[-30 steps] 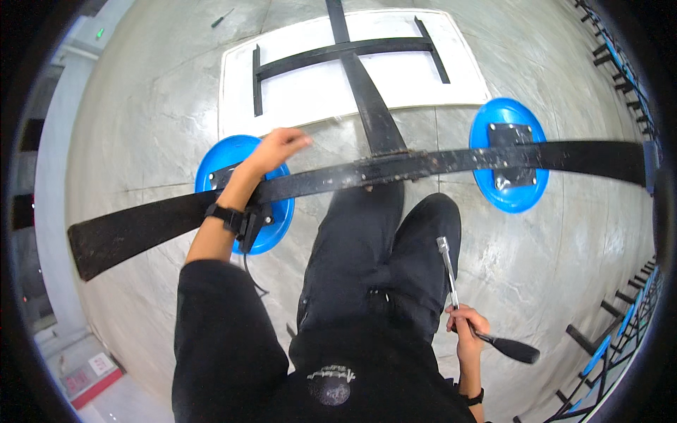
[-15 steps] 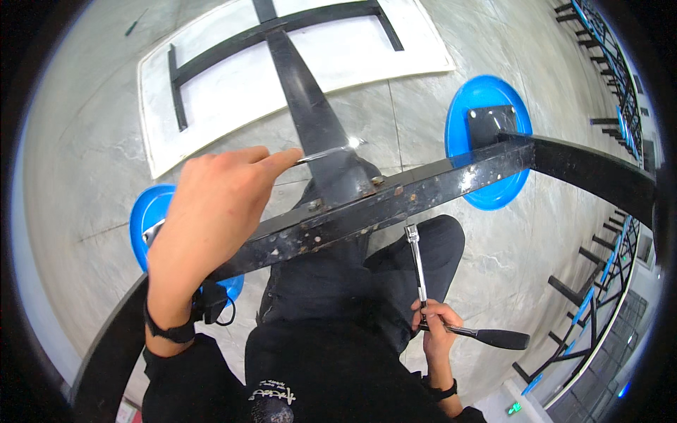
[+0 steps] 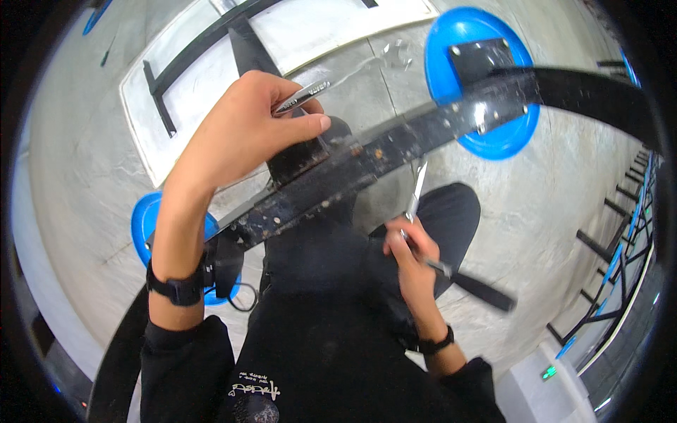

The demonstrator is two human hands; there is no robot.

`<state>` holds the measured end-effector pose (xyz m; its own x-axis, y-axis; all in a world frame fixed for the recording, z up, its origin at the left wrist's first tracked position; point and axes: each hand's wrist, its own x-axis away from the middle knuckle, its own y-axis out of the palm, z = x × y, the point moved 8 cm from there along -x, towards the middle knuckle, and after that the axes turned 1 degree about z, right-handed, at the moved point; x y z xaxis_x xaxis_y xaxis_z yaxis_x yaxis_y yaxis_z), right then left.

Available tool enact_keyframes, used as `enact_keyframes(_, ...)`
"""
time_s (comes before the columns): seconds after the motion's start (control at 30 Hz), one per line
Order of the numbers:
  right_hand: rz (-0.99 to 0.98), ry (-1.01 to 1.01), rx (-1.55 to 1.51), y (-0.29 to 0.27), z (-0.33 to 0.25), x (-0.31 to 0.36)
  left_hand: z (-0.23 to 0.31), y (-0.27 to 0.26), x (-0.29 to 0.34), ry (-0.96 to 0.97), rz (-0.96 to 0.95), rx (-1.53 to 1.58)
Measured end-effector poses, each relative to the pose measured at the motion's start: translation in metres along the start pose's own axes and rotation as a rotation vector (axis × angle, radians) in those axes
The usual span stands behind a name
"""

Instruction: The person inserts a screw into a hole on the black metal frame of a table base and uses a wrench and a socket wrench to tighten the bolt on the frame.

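My left hand (image 3: pixel 243 130) grips the end of a silver wrench (image 3: pixel 310 95) above the black metal post (image 3: pixel 243 56). The wrench's far end points up and right, smeared by motion. Below it runs a black metal beam (image 3: pixel 317 180) dotted with bolt holes and worn spots. In my right hand (image 3: pixel 412 254) is a socket ratchet (image 3: pixel 483 290) with a black handle and a long silver extension (image 3: pixel 420 185). The extension points up at the underside of the beam, where its tip is hidden. My fingers wrap the ratchet's head.
Blue round seats (image 3: pixel 497 144) are fixed at both sides of the frame, one (image 3: pixel 144 218) partly behind my left forearm. A white board (image 3: pixel 324 46) with black bars lies on the grey tiled floor. Black frames (image 3: pixel 599 247) with blue parts line the right. A thin tool (image 3: pixel 105 58) lies far left.
My left hand has lifted the wrench off the post and turned it upward. My right hand has moved up and left with the ratchet, bringing the extension to the beam. The view has shifted.
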<state>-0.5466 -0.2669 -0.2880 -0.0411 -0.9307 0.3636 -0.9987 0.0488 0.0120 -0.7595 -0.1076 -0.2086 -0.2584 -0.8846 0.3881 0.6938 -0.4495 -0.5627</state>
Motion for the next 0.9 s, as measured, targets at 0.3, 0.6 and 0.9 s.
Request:
enact_keyframes(0.3,0.097,0.054,-0.369,0.05,0.005,-0.034,0.002,0.027,-0.03,-0.004,-0.277,-0.216)
enact_keyframes(0.6,0.151,0.022,-0.427,0.054,0.006,-0.035,-0.009,0.05,-0.054,-0.243,-0.682,-0.186)
enact_keyframes(0.9,0.193,0.032,-0.392,0.054,0.003,-0.033,-0.003,0.053,-0.047,-0.2,-0.706,-0.122)
